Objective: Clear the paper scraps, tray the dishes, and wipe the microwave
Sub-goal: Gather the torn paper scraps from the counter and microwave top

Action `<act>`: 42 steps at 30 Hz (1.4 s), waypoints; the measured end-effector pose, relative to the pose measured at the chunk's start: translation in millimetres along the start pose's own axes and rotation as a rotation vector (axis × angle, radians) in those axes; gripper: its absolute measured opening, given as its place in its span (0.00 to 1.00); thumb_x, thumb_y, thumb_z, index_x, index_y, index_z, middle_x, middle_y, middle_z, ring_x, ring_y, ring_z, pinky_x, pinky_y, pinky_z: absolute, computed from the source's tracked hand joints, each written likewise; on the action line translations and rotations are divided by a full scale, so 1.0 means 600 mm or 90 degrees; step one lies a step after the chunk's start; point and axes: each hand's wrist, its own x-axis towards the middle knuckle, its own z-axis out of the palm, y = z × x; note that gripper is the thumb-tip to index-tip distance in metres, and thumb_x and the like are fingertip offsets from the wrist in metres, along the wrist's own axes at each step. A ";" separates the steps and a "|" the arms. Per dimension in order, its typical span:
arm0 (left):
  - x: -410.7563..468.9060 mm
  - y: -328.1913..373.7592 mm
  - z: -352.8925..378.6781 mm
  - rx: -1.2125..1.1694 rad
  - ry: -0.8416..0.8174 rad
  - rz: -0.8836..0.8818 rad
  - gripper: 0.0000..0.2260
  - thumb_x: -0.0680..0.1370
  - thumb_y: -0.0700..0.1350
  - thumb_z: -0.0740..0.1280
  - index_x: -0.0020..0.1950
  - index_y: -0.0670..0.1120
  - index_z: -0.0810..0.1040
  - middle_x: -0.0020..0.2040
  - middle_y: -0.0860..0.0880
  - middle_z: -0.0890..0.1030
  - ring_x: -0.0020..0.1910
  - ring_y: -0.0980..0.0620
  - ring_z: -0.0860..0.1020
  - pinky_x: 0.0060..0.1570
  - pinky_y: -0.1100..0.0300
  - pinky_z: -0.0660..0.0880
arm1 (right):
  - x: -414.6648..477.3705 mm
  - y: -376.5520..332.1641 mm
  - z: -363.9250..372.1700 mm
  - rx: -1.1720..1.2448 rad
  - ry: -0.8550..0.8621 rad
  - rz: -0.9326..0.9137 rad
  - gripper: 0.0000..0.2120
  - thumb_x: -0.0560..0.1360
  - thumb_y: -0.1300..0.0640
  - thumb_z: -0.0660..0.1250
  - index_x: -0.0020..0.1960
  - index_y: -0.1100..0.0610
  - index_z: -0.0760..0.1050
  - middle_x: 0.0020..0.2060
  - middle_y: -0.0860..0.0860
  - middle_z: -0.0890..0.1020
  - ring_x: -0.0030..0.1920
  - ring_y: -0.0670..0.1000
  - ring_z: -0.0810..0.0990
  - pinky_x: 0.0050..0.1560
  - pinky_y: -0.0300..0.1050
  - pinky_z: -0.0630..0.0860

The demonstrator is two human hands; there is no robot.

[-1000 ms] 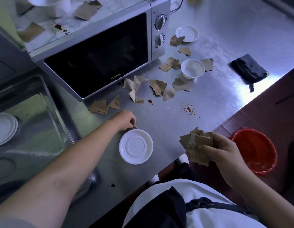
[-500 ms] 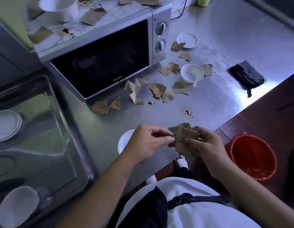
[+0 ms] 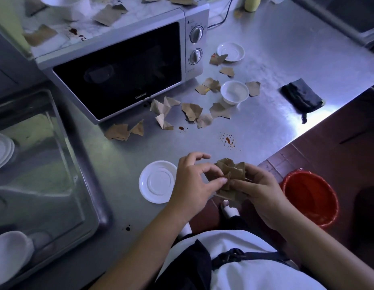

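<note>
At the counter's near edge, the right hand [image 3: 260, 192] curls its fingers round a bunch of paper scraps [image 3: 232, 171], holding it just above the edge, and the left hand [image 3: 193, 185] meets it from the other side, thumb and forefinger pinching the bunch while the other fingers lift clear. Just left of the hands a white saucer [image 3: 157, 182] lies upside down on the steel counter [image 3: 265, 59]. A red bin [image 3: 310, 197] stands on the floor to the right, below the counter. At the left a metal tray [image 3: 88, 176] holds stacked white plates [image 3: 2, 150] and a white bowl [image 3: 10, 252]. Farther on, a reddish spatter [image 3: 227, 141] marks the steel, and beyond it loose scraps [image 3: 191, 110] lie strewn before the microwave [image 3: 119, 70] and around a small white bowl [image 3: 234, 92]. A dark cloth [image 3: 302, 98] sits to the right, well apart from them. Another saucer [image 3: 230, 51] rests beside the microwave's dials, a scrap touching its rim. On the microwave's top lie more scraps [image 3: 109, 14], dark spots and a white container [image 3: 64, 5].
</note>
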 end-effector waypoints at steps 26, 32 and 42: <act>0.165 0.287 0.518 -0.277 -0.359 -0.222 0.09 0.71 0.38 0.75 0.50 0.45 0.83 0.47 0.39 0.85 0.46 0.44 0.82 0.53 0.45 0.79 | -0.046 -0.053 -0.586 0.122 0.134 0.042 0.13 0.68 0.71 0.75 0.52 0.68 0.80 0.44 0.64 0.84 0.42 0.58 0.84 0.39 0.48 0.81; 0.214 0.284 0.698 -0.205 -0.455 -0.320 0.06 0.75 0.35 0.72 0.50 0.43 0.80 0.46 0.42 0.85 0.43 0.47 0.83 0.43 0.53 0.81 | -0.054 0.014 -0.710 0.172 0.362 0.114 0.10 0.70 0.68 0.76 0.51 0.62 0.82 0.44 0.58 0.86 0.41 0.54 0.86 0.38 0.42 0.80; 0.319 0.038 1.066 -0.002 -0.449 -0.530 0.04 0.75 0.36 0.71 0.49 0.40 0.79 0.44 0.40 0.84 0.38 0.46 0.81 0.36 0.58 0.77 | -0.019 0.299 -0.875 0.285 0.686 0.307 0.04 0.77 0.63 0.68 0.45 0.57 0.81 0.37 0.52 0.81 0.37 0.49 0.80 0.37 0.40 0.76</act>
